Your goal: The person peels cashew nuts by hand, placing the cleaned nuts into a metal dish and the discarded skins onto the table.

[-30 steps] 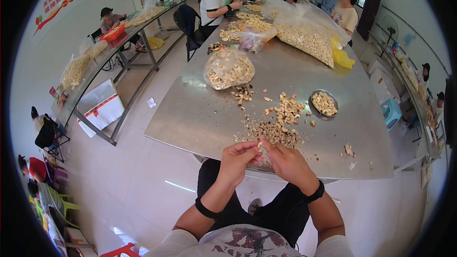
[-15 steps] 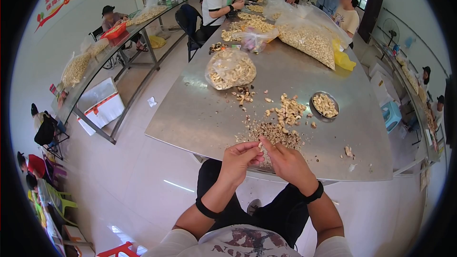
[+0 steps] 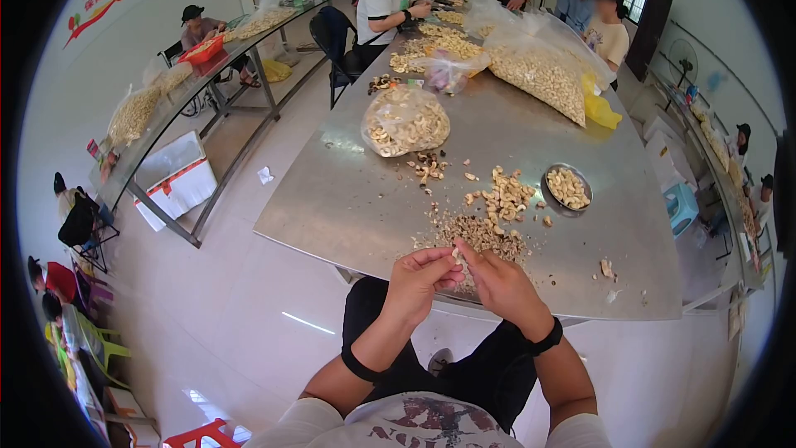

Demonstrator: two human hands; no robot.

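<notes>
Resting in dish [image 3: 574,211] — cashews [image 3: 568,186], apparently

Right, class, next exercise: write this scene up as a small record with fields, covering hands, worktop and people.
Left hand: pinching a small pale piece
Right hand: fingers close by the piece; grip unclear
Table: bare metal top
Crumbs: scattered just beyond the hands
Loose nuts: heaped beyond the crumbs
Bowl: holds nuts, right of the loose nuts
Round bag: clear, full of nuts, left of the bowl
People: several, seated around this and other tables
</notes>
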